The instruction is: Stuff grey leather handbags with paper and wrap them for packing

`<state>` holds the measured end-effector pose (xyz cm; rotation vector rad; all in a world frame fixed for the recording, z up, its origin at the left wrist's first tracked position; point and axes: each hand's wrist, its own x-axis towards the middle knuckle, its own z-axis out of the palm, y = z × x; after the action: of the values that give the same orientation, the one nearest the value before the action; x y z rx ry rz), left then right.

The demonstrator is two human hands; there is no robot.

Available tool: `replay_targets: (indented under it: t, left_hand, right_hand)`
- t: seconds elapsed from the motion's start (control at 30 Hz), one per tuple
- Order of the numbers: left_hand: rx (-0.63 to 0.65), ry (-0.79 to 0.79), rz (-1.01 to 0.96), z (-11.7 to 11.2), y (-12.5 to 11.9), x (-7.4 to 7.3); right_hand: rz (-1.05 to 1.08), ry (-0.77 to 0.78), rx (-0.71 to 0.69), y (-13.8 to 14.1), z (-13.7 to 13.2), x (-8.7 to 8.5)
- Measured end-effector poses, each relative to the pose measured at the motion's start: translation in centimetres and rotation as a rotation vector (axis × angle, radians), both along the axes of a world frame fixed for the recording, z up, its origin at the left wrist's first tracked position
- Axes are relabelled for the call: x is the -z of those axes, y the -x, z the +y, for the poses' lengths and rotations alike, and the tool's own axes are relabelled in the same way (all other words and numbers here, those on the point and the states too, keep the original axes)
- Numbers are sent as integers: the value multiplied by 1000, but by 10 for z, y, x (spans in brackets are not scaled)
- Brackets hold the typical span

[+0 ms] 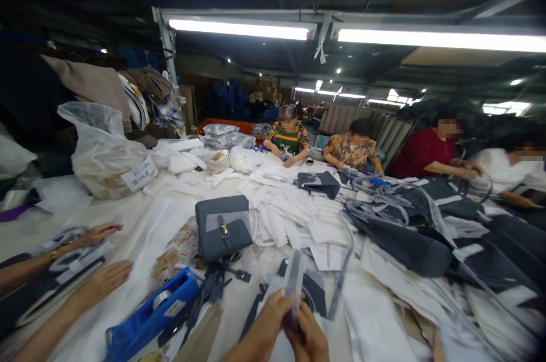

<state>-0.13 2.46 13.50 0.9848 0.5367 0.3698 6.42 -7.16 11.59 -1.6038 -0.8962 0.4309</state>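
Observation:
My left hand (pixel 267 325) and my right hand (pixel 309 333) meet at the bottom centre, both pinched on a thin strip wrapped in clear film (pixel 295 279) that stands upright between them. Under them lies a dark grey bag piece in white wrapping (pixel 313 294). A grey handbag with a gold clasp (pixel 222 227) sits just beyond, to the left.
A blue tape dispenser (pixel 153 313) lies at the lower left. Another person's two hands (pixel 102 257) rest on wrapped straps at the left. Sheets of white paper (pixel 294 220) and grey bags (pixel 409 237) cover the table. Several people work along the far side.

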Motion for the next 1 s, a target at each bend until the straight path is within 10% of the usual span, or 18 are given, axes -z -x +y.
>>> replay_targets:
  t: [0.23,0.43,1.0]
  left_hand:
    - [-25,-103,-23,-6,7,5]
    - [119,156,61,4,11,15]
    - [27,-56,132,6,3,25]
  right_hand:
    - [467,143,-7,7,-2,4]
    - [119,36,-3,16,-8,0]
    - [1056,86,-155,-20,-14,-34]
